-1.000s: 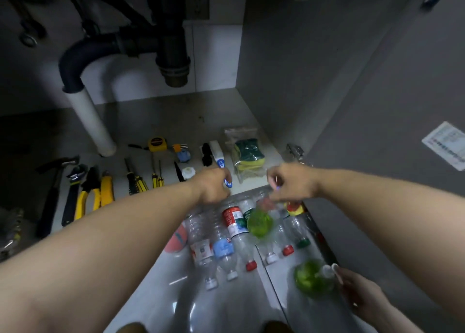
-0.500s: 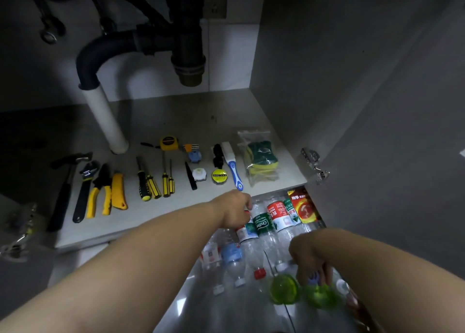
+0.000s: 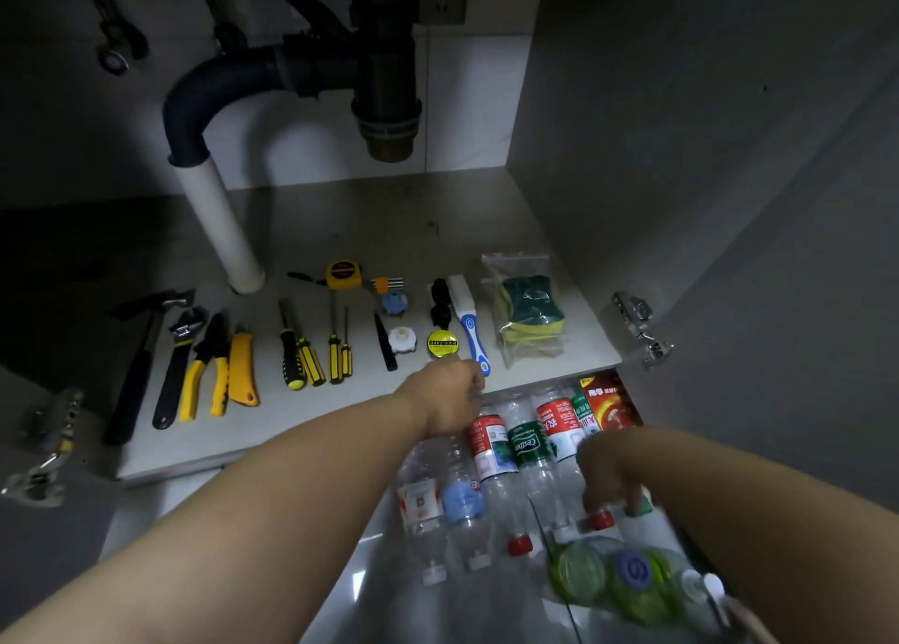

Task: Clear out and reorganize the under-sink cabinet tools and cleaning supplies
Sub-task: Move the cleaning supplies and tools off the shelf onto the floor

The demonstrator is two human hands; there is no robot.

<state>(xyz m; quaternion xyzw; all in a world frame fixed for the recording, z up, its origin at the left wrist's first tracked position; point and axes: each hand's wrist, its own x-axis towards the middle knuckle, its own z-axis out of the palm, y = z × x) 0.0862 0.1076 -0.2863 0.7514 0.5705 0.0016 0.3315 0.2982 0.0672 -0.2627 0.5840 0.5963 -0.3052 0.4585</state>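
1. Two bare hands are being stretched forward: the left hand (image 3: 452,395) is being held at the front edge of the cabinet floor (image 3: 389,225), and the right hand (image 3: 610,468) is being held lower, nearer to the person.
2. The left hand is being seen from its back and its fingers are hidden, so it cannot be told whether something is being gripped.
3. Just beyond the left hand, a yellow tape roll (image 3: 442,343) and a blue-handled brush (image 3: 469,325) are lying on the cabinet floor; the end of the brush handle is just beside the knuckles.
4. Farther to the right of this hand, a clear bag of sponges (image 3: 528,308) is lying.
5. To the left of the left hand, tools are lying in a row: a hammer (image 3: 141,351), a wrench (image 3: 177,366), pliers (image 3: 206,366), a yellow knife (image 3: 241,371) and screwdrivers (image 3: 311,356).
6. Between the two hands, clear plastic bottles (image 3: 523,454) are lying side by side, with the caps toward the person.
7. The fingers (image 3: 632,497) of the right hand are being pointed down at the capped necks of these bottles; this part is blurred, so a grip cannot be told.
8. Just below the right hand, green bottles (image 3: 584,570) are being shown, also blurred.
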